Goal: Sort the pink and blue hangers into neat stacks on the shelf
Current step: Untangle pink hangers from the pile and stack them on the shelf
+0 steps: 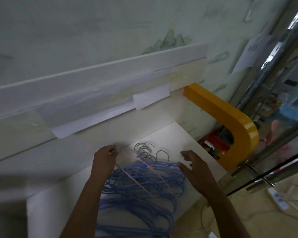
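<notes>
A heap of blue hangers (pixel 141 189) lies on the white shelf (pixel 184 140), their metal hooks (pixel 144 150) pointing toward the wall. One thin pink hanger (pixel 141 184) lies slanted across the top of the heap. My left hand (pixel 104 160) is at the left edge of the heap and pinches the upper end of the pink hanger. My right hand (pixel 194 169) hovers at the heap's right side with fingers spread and relaxed, close to the blue hangers and holding nothing.
A wall with taped white paper strips (pixel 150 97) rises right behind the shelf. A yellow curved bracket (pixel 230 126) stands at the shelf's right end. Glass doors with metal handles (pixel 265 179) are to the right, with a power strip (pixel 277 198) and cables on the floor.
</notes>
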Demonstrator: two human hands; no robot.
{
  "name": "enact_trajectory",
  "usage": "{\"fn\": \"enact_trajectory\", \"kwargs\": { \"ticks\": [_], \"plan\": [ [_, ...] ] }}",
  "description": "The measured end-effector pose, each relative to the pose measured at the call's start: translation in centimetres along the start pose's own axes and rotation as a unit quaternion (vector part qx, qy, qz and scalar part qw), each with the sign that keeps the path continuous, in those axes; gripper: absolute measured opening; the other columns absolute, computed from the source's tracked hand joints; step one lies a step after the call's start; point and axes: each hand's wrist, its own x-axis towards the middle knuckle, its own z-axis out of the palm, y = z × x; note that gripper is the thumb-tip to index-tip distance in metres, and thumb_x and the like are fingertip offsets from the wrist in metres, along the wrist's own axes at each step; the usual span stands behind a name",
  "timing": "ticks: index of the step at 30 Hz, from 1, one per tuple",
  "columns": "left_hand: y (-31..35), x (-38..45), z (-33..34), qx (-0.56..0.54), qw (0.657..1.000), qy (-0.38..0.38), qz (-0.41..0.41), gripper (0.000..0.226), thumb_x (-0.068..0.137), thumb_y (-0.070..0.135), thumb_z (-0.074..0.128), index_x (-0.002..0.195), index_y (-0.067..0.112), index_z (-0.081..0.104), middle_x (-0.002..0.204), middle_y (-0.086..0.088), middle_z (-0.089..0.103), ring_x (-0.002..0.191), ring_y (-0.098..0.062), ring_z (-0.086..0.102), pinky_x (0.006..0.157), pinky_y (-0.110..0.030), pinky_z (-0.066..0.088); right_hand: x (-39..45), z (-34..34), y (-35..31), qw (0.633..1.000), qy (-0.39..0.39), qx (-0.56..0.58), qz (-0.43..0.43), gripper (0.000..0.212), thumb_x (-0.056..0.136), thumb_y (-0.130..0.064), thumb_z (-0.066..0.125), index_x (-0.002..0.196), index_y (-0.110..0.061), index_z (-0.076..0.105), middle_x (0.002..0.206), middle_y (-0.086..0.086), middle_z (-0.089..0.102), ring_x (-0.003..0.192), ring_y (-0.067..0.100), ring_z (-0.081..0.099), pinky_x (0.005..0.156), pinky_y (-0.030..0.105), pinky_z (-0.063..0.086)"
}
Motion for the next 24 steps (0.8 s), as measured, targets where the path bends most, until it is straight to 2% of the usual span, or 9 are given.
{"fn": "enact_trajectory", "kwargs": {
  "ticks": [3, 5, 7, 10, 12, 17, 21, 24],
  "plan": [
    [0.4, 0.1, -0.9, -0.007, 1.0, -0.009, -0.003, 0.017, 0.095, 0.013, 0.061, 0.106, 0.01, 0.073, 0.095, -0.005, 0.073, 0.064, -0.013, 0.068, 0.066, -0.02, 0.053, 0.4, -0.4, 0.2, 1.0, 0.0, 0.002, -0.001, 0.043, 0.093, -0.034, 0.062, 0.132, -0.023, 0.049, 0.134, -0.006, 0.055, 0.12, 0.009, 0.051, 0.095, 0.024, 0.043],
    [0.7, -0.1, -1.7, -0.002, 1.0, -0.024, -0.017, 0.013, 0.093, 0.01, 0.062, 0.092, 0.013, 0.074, 0.08, -0.002, 0.073, 0.053, -0.01, 0.067, 0.057, -0.024, 0.055, 0.6, -0.6, 0.4, 1.0, 0.002, 0.003, -0.01, 0.042, 0.093, -0.033, 0.062, 0.131, -0.024, 0.049, 0.132, -0.006, 0.056, 0.118, 0.008, 0.051, 0.095, 0.024, 0.043],
    [1.0, -0.7, -2.7, -0.04, 0.996, -0.045, -0.068, 0.013, 0.092, 0.006, 0.063, 0.086, 0.007, 0.073, 0.073, -0.008, 0.073, 0.054, -0.02, 0.07, 0.051, -0.03, 0.056, 0.8, -0.7, 0.6, 1.0, 0.0, 0.005, -0.026, 0.04, 0.093, -0.032, 0.063, 0.13, -0.024, 0.05, 0.131, -0.005, 0.057, 0.117, 0.007, 0.052, 0.095, 0.024, 0.043],
    [1.8, -2.7, -3.9, -0.119, 0.984, -0.046, -0.123, 0.011, 0.092, 0.002, 0.062, 0.085, -0.001, 0.071, 0.071, -0.018, 0.072, 0.056, -0.035, 0.07, 0.049, -0.034, 0.058, 0.9, -1.0, 0.7, 0.999, -0.013, 0.016, -0.049, 0.04, 0.092, -0.03, 0.064, 0.129, -0.023, 0.051, 0.129, -0.005, 0.057, 0.116, 0.008, 0.053, 0.096, 0.027, 0.044],
    [2.2, -4.6, -4.5, -0.154, 0.979, -0.025, -0.135, 0.012, 0.092, 0.0, 0.06, 0.085, -0.005, 0.069, 0.071, -0.023, 0.071, 0.054, -0.038, 0.069, 0.047, -0.035, 0.058, 0.9, -1.2, 0.7, 0.997, -0.024, 0.024, -0.064, 0.039, 0.092, -0.029, 0.065, 0.128, -0.022, 0.052, 0.128, -0.005, 0.058, 0.115, 0.009, 0.054, 0.096, 0.028, 0.045],
    [2.1, -10.2, -5.3, -0.247, 0.954, 0.044, -0.164, 0.014, 0.094, -0.004, 0.054, 0.087, -0.008, 0.065, 0.075, -0.03, 0.067, 0.049, -0.035, 0.066, 0.045, -0.032, 0.055, 0.4, -2.6, 1.0, 0.992, -0.062, 0.047, -0.103, 0.037, 0.091, -0.027, 0.066, 0.126, -0.025, 0.053, 0.125, -0.008, 0.059, 0.115, 0.008, 0.055, 0.094, 0.026, 0.045],
    [2.3, -15.6, -4.6, -0.324, 0.924, 0.115, -0.169, 0.016, 0.096, -0.002, 0.051, 0.087, -0.006, 0.063, 0.067, -0.02, 0.069, 0.05, -0.031, 0.068, 0.047, -0.032, 0.058, -0.9, -3.9, 2.2, 0.987, -0.083, 0.058, -0.122, 0.034, 0.092, -0.025, 0.065, 0.125, -0.025, 0.054, 0.125, -0.006, 0.059, 0.114, 0.011, 0.055, 0.093, 0.029, 0.047],
    [2.2, -19.2, -3.9, -0.358, 0.904, 0.172, -0.158, 0.014, 0.096, 0.002, 0.053, 0.092, -0.004, 0.065, 0.073, -0.021, 0.07, 0.056, -0.031, 0.07, 0.048, -0.028, 0.056, -2.1, -4.5, 3.2, 0.984, -0.115, 0.051, -0.128, 0.037, 0.093, -0.026, 0.064, 0.129, -0.024, 0.053, 0.124, -0.008, 0.057, 0.115, 0.012, 0.054, 0.095, 0.032, 0.047]
  ]
}}
